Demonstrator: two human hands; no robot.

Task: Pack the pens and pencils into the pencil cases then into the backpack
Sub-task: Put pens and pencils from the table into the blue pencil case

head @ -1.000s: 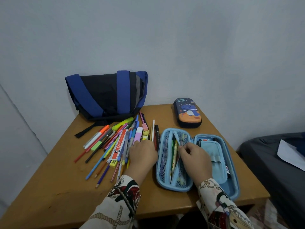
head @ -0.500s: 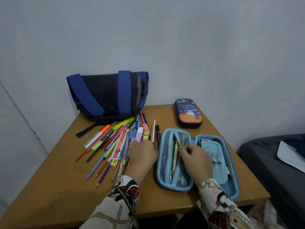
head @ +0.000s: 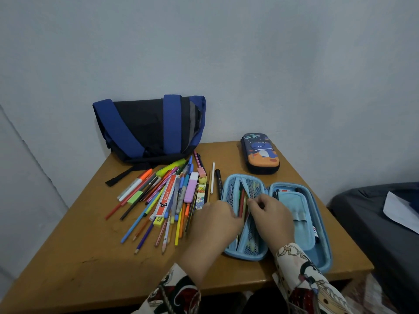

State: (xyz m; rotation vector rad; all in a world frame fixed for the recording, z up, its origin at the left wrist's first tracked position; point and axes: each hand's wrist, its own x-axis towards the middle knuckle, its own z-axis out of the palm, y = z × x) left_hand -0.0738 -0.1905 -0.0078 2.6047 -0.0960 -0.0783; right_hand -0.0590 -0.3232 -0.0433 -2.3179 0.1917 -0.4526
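Observation:
A light-blue pencil case (head: 324,243) lies open on the wooden table (head: 90,259). My right hand (head: 271,217) pinches the edge of the mesh pocket (head: 254,189) in its left half and holds it apart. My left hand (head: 214,225) sits over the case's left rim and grips pencils, a red pencil (head: 242,199) among them, whose ends lie in that pocket. A pile of pens and pencils (head: 167,200) is spread to the left. A blue-and-black backpack (head: 147,128) leans on the wall behind it. A closed dark case with a dinosaur print (head: 260,155) lies at the back right.
A black marker (head: 218,181) and a white pencil (head: 212,177) lie between the pile and the open case. A dark bed (head: 371,225) with a white sheet of paper (head: 401,210) stands to the right of the table. Walls close in behind and to the left.
My left hand has left the pile and moved right to the open case's mesh pocket. My right hand stays at the pocket edge.

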